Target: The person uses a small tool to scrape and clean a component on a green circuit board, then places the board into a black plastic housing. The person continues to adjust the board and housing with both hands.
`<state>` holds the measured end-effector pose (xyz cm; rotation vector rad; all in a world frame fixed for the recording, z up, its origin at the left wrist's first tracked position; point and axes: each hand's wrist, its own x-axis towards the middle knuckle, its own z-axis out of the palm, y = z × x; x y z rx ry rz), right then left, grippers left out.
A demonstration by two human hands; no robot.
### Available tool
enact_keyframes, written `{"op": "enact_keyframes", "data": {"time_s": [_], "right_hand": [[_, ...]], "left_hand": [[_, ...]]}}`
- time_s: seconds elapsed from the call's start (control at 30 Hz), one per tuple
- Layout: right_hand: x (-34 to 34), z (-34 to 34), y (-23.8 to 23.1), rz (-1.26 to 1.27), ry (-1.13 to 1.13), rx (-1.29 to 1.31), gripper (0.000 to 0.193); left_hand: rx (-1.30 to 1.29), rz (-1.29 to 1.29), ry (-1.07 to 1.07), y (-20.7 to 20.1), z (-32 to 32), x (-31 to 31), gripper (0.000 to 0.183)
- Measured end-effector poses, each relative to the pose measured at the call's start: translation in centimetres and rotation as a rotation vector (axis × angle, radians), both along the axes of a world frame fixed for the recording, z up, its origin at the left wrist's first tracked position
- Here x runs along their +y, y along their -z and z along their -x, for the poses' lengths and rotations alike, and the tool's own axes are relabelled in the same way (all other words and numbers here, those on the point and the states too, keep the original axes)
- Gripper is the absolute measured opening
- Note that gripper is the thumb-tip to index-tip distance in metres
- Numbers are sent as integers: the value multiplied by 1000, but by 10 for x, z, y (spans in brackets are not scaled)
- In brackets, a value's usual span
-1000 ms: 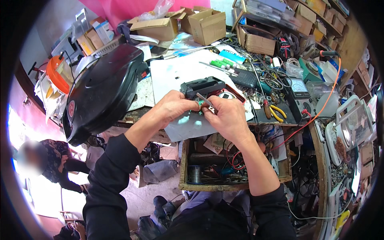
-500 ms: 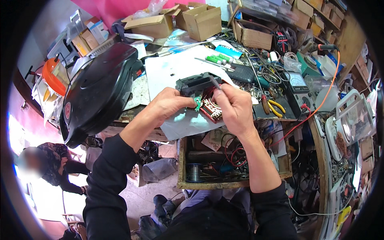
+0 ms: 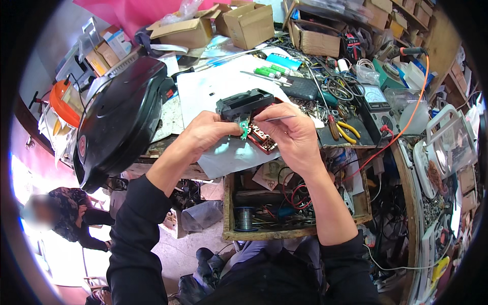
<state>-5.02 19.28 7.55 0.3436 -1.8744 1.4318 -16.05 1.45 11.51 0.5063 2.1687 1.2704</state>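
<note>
A small opened electronic device lies on the white sheet in front of me, with a black casing part behind and a red casing part nearer. My left hand pinches a small green circuit board beside the red part. Closed around a thin grey metal tool, my right hand is over the red part. The tool's shaft points to the right; its exact kind cannot be made out. My right fingertips hide some of the red part's inside.
Yellow-handled pliers, a screwdriver and an analog meter lie to the right. A big black case stands left. Below the bench edge, an open drawer holds wires and a solder spool. Another person sits lower left.
The tool in my right hand has swung from pointing up and away to lying nearly level, and the right fingertips have moved closer to the circuit board. My left hand keeps its pinch.
</note>
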Motion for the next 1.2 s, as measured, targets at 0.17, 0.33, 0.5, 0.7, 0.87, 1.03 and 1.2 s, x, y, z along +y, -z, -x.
{"op": "enact_keyframes", "data": {"time_s": [0.17,0.33,0.5,0.7,0.87,1.03,1.2], "right_hand": [[-7,-3,2,-55,86,-92,11],[-8,-2,3,-107,126,-75,11],[-10,-1,4,-121,139,-67,10],[-10,0,4,-129,135,-72,10],[-11,0,5,-122,129,-64,10],[-11,-1,5,-123,132,-66,9],[-11,0,5,-121,130,-66,10]], "left_hand": [[-31,-45,15,-1,-2,2,23],[-1,-32,9,-1,-1,0,22],[-10,-40,13,-1,-1,0,24],[-16,-45,7,1,0,0,25],[0,-32,6,2,-1,-1,25],[0,-27,8,0,-1,0,25],[3,-41,11,1,-1,0,24]]}}
